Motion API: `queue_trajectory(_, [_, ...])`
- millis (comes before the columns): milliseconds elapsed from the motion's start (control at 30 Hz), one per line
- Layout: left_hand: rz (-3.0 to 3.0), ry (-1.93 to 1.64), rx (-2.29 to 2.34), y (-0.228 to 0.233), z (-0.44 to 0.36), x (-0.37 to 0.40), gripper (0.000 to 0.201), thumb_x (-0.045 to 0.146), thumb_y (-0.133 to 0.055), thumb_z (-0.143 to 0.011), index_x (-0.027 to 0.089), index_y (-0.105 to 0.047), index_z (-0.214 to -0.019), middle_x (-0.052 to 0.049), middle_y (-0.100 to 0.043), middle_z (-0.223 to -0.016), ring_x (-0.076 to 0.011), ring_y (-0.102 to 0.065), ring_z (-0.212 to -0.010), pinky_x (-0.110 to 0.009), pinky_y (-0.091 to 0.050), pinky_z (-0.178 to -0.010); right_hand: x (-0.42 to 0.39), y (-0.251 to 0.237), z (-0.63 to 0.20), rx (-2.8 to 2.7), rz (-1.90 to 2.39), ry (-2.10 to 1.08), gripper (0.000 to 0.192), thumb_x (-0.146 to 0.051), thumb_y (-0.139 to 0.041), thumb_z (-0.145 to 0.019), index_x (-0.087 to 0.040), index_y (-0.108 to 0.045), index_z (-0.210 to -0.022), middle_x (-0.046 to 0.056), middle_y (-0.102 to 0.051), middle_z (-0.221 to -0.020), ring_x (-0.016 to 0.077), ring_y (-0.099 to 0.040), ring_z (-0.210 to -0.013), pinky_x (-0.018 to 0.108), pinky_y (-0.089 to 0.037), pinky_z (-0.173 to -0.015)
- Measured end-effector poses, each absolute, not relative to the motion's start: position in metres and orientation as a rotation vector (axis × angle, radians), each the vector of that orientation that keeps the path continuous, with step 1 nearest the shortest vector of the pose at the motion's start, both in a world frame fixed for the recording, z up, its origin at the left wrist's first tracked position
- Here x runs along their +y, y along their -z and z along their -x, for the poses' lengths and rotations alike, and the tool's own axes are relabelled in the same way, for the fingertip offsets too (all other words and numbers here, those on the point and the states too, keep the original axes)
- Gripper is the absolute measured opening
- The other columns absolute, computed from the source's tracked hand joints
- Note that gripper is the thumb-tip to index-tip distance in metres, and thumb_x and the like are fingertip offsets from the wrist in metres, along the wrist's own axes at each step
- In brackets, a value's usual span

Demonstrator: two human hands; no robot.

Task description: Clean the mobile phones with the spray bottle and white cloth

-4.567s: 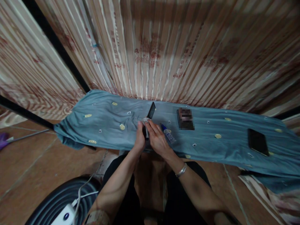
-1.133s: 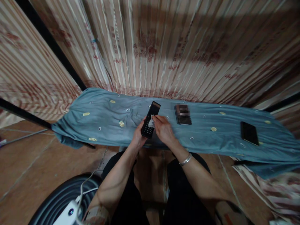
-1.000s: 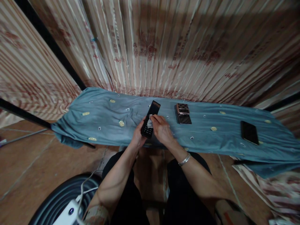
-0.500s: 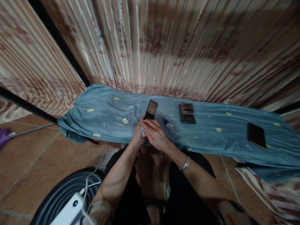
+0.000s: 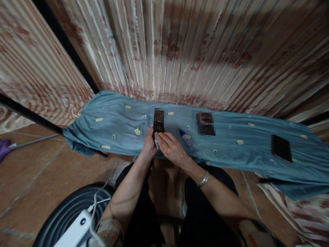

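My left hand (image 5: 149, 143) is closed round a dark flip phone (image 5: 159, 127), unfolded with its keypad facing up and its screen half pointing away from me. My right hand (image 5: 171, 146) pinches a small white cloth or tissue (image 5: 156, 141) against the lower keypad. Part of that white piece is hidden under the right fingers. Just right of my right hand, a clear bottle with a blue cap (image 5: 187, 139) lies on its side on the blue-grey cloth cover (image 5: 120, 132).
A dark, partly blurred-out flat item (image 5: 205, 124) lies beyond the bottle. Farther right rests a black smartphone (image 5: 281, 148). A pleated curtain (image 5: 164, 51) hangs behind the covered surface. At lower left, a white power bank (image 5: 74, 228) with a cable sits over a black ribbed round object (image 5: 59, 209).
The flip phone has turned from leaning right to nearly upright in view, and more of its keypad shows. My right fingers and the white piece have shifted slightly lower on it.
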State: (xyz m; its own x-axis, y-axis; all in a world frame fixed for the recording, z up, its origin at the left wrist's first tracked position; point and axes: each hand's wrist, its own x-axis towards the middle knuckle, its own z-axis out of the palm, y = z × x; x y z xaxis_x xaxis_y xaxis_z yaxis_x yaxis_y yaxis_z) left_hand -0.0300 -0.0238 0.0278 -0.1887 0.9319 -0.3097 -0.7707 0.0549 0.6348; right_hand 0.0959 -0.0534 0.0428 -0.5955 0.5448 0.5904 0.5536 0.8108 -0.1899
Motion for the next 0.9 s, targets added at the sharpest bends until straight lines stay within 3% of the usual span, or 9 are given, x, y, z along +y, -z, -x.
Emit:
queue_trajectory(200, [-0.234,-1.55,0.878,-0.04,0.031,-0.025,0.024,0.024,-0.044,-0.096,0.022,-0.06,-0.114,-0.001,-0.068,-0.075,-0.0197,-0.069,-0.077,-0.032,-0.052,-0.081,-0.052,-0.043,-0.106,-2.297,0.855,0.004,0.035,-0.013,-0.049,-0.098,-0.013,-0.065,-0.129,0.015,-0.069,-0.125,0.0265,-0.061,-0.117,0.045,-0.053,-0.105])
queue_trajectory(367, [-0.284,-1.565,0.847,-0.044,0.035,-0.025,0.022,0.023,-0.042,-0.096,0.02,-0.062,-0.106,-0.003,-0.067,-0.076,-0.0182,-0.064,-0.069,-0.032,-0.05,-0.075,-0.046,-0.044,-0.117,-2.269,0.903,-0.132,0.034,-0.017,-0.048,-0.098,-0.018,-0.068,-0.125,0.013,-0.071,-0.121,0.0255,-0.064,-0.11,0.045,-0.055,-0.101])
queue_trajectory(467, [-0.319,-1.573,0.849,-0.042,0.034,-0.025,0.021,0.024,-0.045,-0.095,0.02,-0.064,-0.103,-0.005,-0.07,-0.083,-0.0192,-0.065,-0.075,-0.033,-0.051,-0.079,-0.044,-0.046,-0.121,-2.179,0.941,-0.183,0.033,-0.021,-0.046,-0.1,-0.019,-0.067,-0.126,0.012,-0.072,-0.12,0.0249,-0.066,-0.11,0.045,-0.055,-0.1])
queue_trajectory(667, [-0.326,-1.568,0.949,-0.039,0.022,-0.027,0.024,0.026,-0.052,-0.091,0.022,-0.068,-0.108,-0.005,-0.074,-0.104,-0.0221,-0.067,-0.107,-0.035,-0.053,-0.095,-0.052,-0.044,-0.109,-2.174,0.875,-0.201,0.036,-0.021,-0.044,-0.101,-0.02,-0.066,-0.129,0.011,-0.069,-0.127,0.023,-0.064,-0.119,0.042,-0.054,-0.106])
queue_trajectory(900, [-0.285,-1.531,0.897,-0.042,0.018,-0.033,0.02,0.025,-0.058,-0.09,0.02,-0.071,-0.105,-0.004,-0.076,-0.101,-0.0199,-0.069,-0.105,-0.03,-0.055,-0.093,-0.047,-0.036,-0.103,-2.225,0.9,-0.131,0.042,-0.016,-0.039,-0.101,-0.018,-0.064,-0.134,0.013,-0.066,-0.131,0.0254,-0.059,-0.123,0.044,-0.052,-0.108])
